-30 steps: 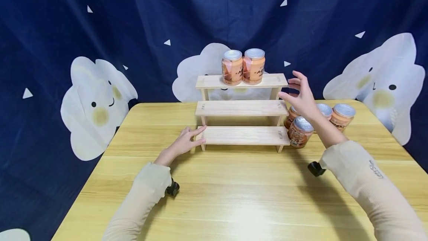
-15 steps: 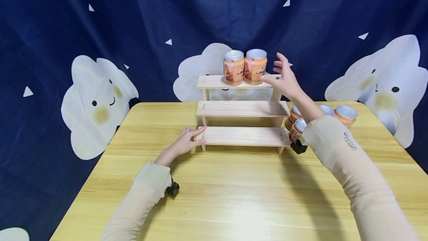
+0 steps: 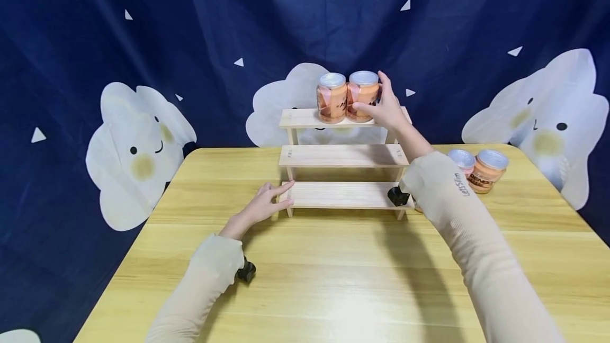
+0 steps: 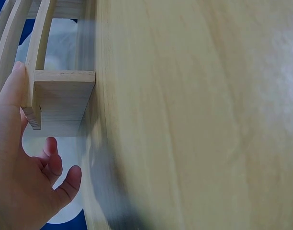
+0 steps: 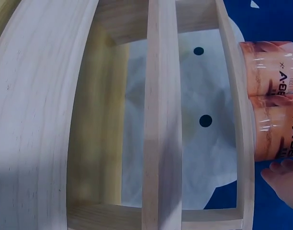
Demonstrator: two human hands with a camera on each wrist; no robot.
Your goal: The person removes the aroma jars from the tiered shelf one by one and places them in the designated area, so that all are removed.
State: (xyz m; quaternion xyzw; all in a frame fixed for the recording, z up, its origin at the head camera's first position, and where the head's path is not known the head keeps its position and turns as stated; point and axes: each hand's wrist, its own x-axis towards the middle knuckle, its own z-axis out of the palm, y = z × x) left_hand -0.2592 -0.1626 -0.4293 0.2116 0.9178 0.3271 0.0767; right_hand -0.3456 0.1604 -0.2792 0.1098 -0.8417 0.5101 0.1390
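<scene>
On the top board of a three-tier wooden display rack (image 3: 343, 156), two orange-labelled cans with silver lids stand side by side, the left can (image 3: 332, 98) touching the right can (image 3: 358, 94). My right hand (image 3: 388, 110) grips the right can, thumb across its front and a finger at its right side. In the right wrist view, only part of the right hand (image 5: 286, 184) shows beside that can. At the rack's lower left, my left hand (image 3: 262, 202) pinches the end of the bottom board. The left wrist view shows its other fingers (image 4: 53, 163) loosely curled off the wood.
More cans (image 3: 487, 171) stand on the wooden table (image 3: 333, 269) right of the rack, partly hidden by the right sleeve (image 3: 443, 189). Behind the table hangs a dark blue curtain (image 3: 214, 15) with white clouds and small triangles.
My right hand has moved left from beside the rack to the right can on the top board, and its fingers have come round it. The left hand has stayed put.
</scene>
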